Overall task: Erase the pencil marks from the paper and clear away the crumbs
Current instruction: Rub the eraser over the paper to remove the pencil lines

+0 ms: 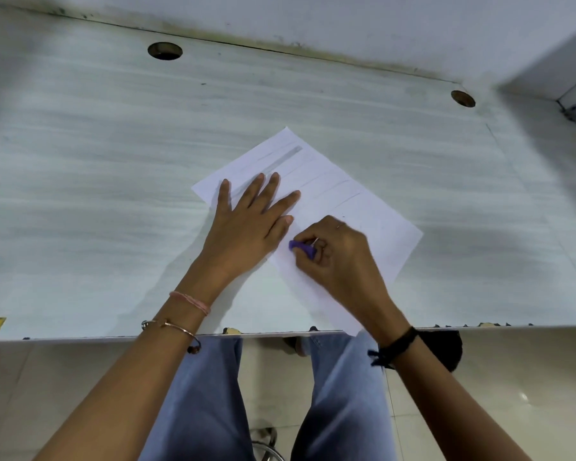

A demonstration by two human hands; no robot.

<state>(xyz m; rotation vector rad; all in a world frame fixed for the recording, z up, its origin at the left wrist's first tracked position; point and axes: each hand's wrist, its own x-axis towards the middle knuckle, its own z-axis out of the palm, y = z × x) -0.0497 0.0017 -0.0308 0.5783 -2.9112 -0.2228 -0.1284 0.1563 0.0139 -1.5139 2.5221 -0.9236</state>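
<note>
My left hand (250, 221) presses flat on the paper (363, 211), my right hand (336, 257) pinches the purple eraser (301, 248) mid-sheet; hard strokes could crumple the unpinned near corner.

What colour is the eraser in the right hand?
Purple. The eraser shows in the head view, pinched by the right hand against the paper.

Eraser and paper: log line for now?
left hand: flat on paper | right hand: grips purple eraser | pencil marks: visible
</note>
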